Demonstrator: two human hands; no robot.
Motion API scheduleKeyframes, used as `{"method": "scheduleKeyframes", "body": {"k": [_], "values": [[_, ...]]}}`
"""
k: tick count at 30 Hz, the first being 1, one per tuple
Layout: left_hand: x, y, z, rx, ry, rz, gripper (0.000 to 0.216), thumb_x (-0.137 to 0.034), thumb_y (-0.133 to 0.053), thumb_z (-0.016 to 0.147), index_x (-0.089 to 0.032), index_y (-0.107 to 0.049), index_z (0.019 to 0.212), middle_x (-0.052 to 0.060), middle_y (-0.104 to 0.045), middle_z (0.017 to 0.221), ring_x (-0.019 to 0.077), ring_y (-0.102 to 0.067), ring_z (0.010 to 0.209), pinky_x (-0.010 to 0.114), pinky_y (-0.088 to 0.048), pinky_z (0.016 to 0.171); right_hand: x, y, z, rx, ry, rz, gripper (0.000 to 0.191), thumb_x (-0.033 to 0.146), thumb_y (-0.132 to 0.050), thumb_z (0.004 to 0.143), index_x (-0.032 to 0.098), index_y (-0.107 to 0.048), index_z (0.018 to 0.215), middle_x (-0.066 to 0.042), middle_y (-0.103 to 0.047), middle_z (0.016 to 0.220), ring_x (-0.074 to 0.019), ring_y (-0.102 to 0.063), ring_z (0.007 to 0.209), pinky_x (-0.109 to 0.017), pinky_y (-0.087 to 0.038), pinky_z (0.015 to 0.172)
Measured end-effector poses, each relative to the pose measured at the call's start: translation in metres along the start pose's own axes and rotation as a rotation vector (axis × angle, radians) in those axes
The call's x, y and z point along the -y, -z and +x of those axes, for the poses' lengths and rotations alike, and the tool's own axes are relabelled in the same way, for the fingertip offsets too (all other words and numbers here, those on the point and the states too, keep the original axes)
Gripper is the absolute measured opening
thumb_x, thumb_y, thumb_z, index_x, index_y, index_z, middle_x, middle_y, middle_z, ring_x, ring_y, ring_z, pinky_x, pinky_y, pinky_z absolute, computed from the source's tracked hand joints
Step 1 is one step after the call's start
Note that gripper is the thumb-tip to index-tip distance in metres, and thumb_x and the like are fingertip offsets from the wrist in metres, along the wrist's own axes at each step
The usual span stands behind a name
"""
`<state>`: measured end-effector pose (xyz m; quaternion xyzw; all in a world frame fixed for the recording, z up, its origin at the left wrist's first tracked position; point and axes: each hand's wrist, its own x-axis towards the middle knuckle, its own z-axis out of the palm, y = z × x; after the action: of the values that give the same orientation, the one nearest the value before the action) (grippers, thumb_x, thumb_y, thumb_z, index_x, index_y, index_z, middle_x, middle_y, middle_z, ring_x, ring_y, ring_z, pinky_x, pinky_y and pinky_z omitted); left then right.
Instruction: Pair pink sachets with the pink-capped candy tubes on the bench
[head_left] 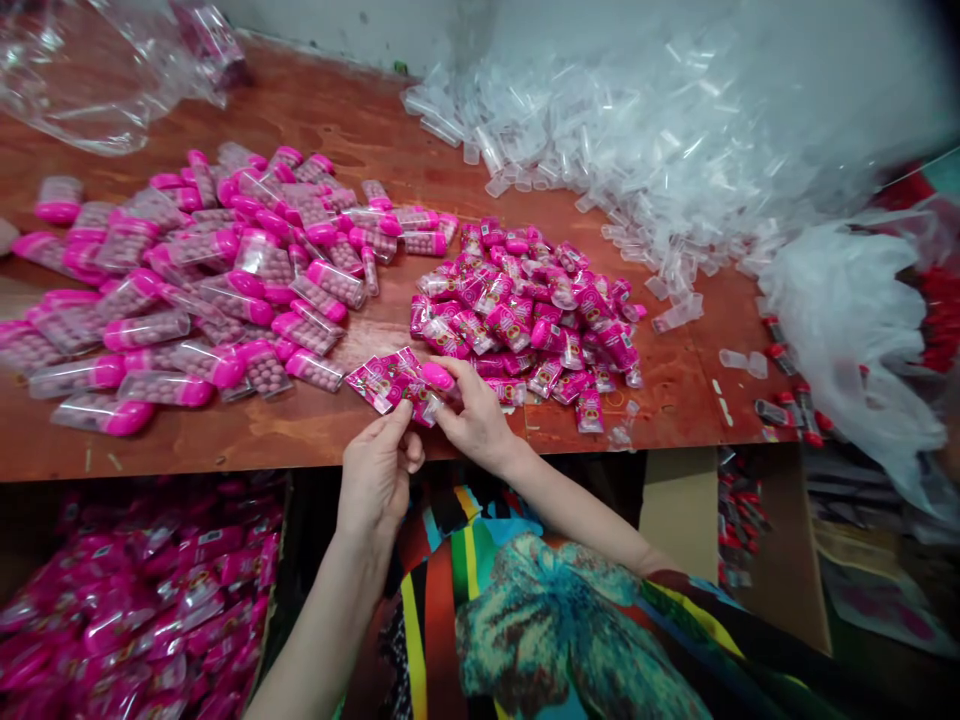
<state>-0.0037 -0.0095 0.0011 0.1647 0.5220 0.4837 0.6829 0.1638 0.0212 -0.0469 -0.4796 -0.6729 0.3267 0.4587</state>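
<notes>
My left hand (pixel 379 465) pinches the lower edge of a flat pink printed wrapper (pixel 384 380) between thumb and fingers, above the table's front edge. In my right hand (pixel 476 415) is a small container with a pink cap (pixel 437 377). Its body is mostly hidden by the fingers and the wrapper; I cannot tell whether it is inside the wrapper. Just beyond my right hand lies a heap of pink wrapped packs (pixel 517 310). To the left is a pile of clear, pink-capped containers (pixel 247 250) filled with small pink balls.
Clear plastic tubes (pixel 600 130) are heaped along the back right. A white plastic bag (pixel 847 320) stands at the right, beside small red-and-black pieces (pixel 802 412). Clear film (pixel 82 80) lies at the back left. Below the table (pixel 375 110), a box holds pink packs (pixel 150 590).
</notes>
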Motion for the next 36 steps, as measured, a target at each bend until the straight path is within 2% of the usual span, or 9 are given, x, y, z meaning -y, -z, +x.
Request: {"method": "scheduleKeyframes", "body": {"k": [4, 6, 9, 12, 16, 21, 27, 32, 36], "values": [[-0.001, -0.002, -0.003, 0.0, 0.024, 0.001, 0.053, -0.045, -0.113, 0.084, -0.023, -0.068, 0.066, -0.003, -0.055, 0.053, 0.0112, -0.046, 0.047, 0.028, -0.034, 0.047, -0.001, -0.002, 0.001, 0.007, -0.078, 0.025, 0.044, 0.023, -0.075, 0.104, 0.027, -0.075, 0.147, -0.013, -0.086, 0.144, -0.0325, -0.083, 0.135, -0.051, -0.068, 0.123], [-0.001, -0.004, -0.004, -0.018, 0.022, -0.02, 0.052, -0.045, -0.116, 0.076, -0.022, -0.07, 0.069, -0.004, -0.055, 0.053, 0.0107, -0.046, 0.047, 0.027, -0.033, 0.046, 0.003, -0.001, 0.003, 0.001, -0.208, 0.164, 0.043, 0.032, -0.08, 0.105, 0.027, -0.071, 0.148, -0.01, -0.085, 0.138, -0.0295, -0.084, 0.126, -0.047, -0.07, 0.116], [0.001, -0.007, -0.004, -0.041, 0.02, -0.059, 0.053, -0.046, -0.115, 0.074, -0.022, -0.068, 0.07, -0.006, -0.052, 0.052, 0.0102, -0.045, 0.046, 0.026, -0.033, 0.045, 0.011, 0.008, 0.005, 0.02, -0.373, 0.371, 0.059, 0.046, -0.093, 0.098, 0.027, -0.066, 0.147, -0.004, -0.08, 0.121, -0.024, -0.081, 0.106, -0.04, -0.071, 0.098], [0.005, -0.005, -0.002, -0.072, 0.009, -0.09, 0.051, -0.045, -0.113, 0.078, -0.022, -0.067, 0.072, -0.007, -0.053, 0.052, 0.0101, -0.045, 0.046, 0.026, -0.034, 0.046, 0.02, 0.021, 0.0, 0.05, -0.481, 0.496, 0.067, 0.05, -0.102, 0.092, 0.028, -0.063, 0.142, 0.003, -0.073, 0.104, -0.0175, -0.072, 0.086, -0.031, -0.064, 0.079], [0.009, 0.0, 0.005, -0.111, -0.026, -0.119, 0.052, -0.045, -0.113, 0.082, -0.024, -0.066, 0.075, -0.006, -0.057, 0.055, 0.0105, -0.046, 0.046, 0.026, -0.035, 0.045, 0.034, 0.032, -0.016, 0.105, -0.582, 0.695, 0.062, 0.067, -0.092, 0.105, 0.029, -0.056, 0.139, 0.008, -0.07, 0.089, -0.0131, -0.058, 0.063, -0.027, -0.05, 0.06], [0.015, 0.002, 0.008, -0.057, -0.028, -0.087, 0.061, -0.057, -0.112, 0.085, -0.024, -0.063, 0.071, -0.006, -0.055, 0.053, 0.0117, -0.05, 0.046, 0.025, -0.037, 0.047, 0.049, 0.023, -0.032, 0.159, -0.61, 0.787, 0.07, 0.077, -0.086, 0.109, 0.028, -0.052, 0.146, 0.007, -0.072, 0.087, -0.012, -0.054, 0.057, -0.025, -0.043, 0.054], [0.02, -0.001, 0.003, 0.045, -0.088, -0.045, 0.072, -0.071, -0.113, 0.079, -0.022, -0.062, 0.064, -0.004, -0.055, 0.053, 0.0115, -0.054, 0.048, 0.024, -0.042, 0.05, 0.044, 0.008, -0.042, 0.154, -0.577, 0.725, 0.087, 0.079, -0.085, 0.11, 0.028, -0.044, 0.167, 0.008, -0.066, 0.086, -0.0143, -0.055, 0.062, -0.026, -0.041, 0.056], [0.018, 0.002, 0.003, 0.079, -0.053, -0.02, 0.069, -0.071, -0.107, 0.087, -0.023, -0.062, 0.068, -0.003, -0.057, 0.054, 0.0137, -0.057, 0.049, 0.025, -0.041, 0.049, 0.043, 0.011, -0.044, 0.201, -0.546, 0.72, 0.084, 0.071, -0.086, 0.112, 0.026, -0.046, 0.17, 0.007, -0.067, 0.085, -0.0141, -0.054, 0.065, -0.025, -0.036, 0.056], [0.015, -0.001, 0.002, 0.112, 0.011, -0.035, 0.066, -0.066, -0.106, 0.09, -0.024, -0.061, 0.067, -0.003, -0.055, 0.052, 0.0145, -0.056, 0.047, 0.026, -0.039, 0.047, 0.045, 0.014, -0.042, 0.235, -0.636, 0.858, 0.089, 0.075, -0.086, 0.109, 0.025, -0.045, 0.17, 0.009, -0.067, 0.08, -0.0132, -0.047, 0.059, -0.024, -0.034, 0.053]]}}
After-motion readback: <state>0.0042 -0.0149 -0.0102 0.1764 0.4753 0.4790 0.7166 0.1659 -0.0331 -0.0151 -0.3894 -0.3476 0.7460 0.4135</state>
